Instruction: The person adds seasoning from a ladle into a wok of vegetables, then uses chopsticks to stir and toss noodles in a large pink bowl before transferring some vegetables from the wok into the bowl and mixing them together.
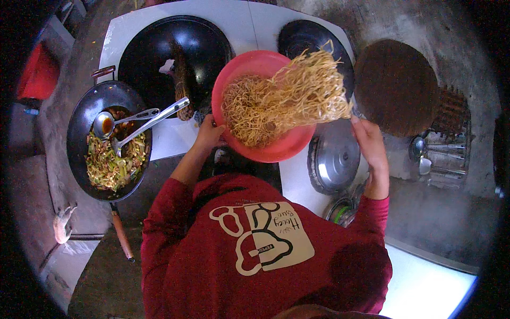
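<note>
My left hand grips the left rim of a red plastic basin, which is tilted. Thin yellowish-brown noodles lie in the basin. At its right, my right hand is raised at the end of a strainer or similar tool, mostly hidden, bearing a tangled clump of noodles that joins those in the basin. To the left stands a wok holding chopped green vegetables and small pieces of food, with a metal ladle and a metal spatula resting in it.
A large black wok with a brush of bundled twigs is set in the white stove top. Behind the basin is another dark pan. A metal lid lies at the right; a round brown board and hanging utensils are farther right.
</note>
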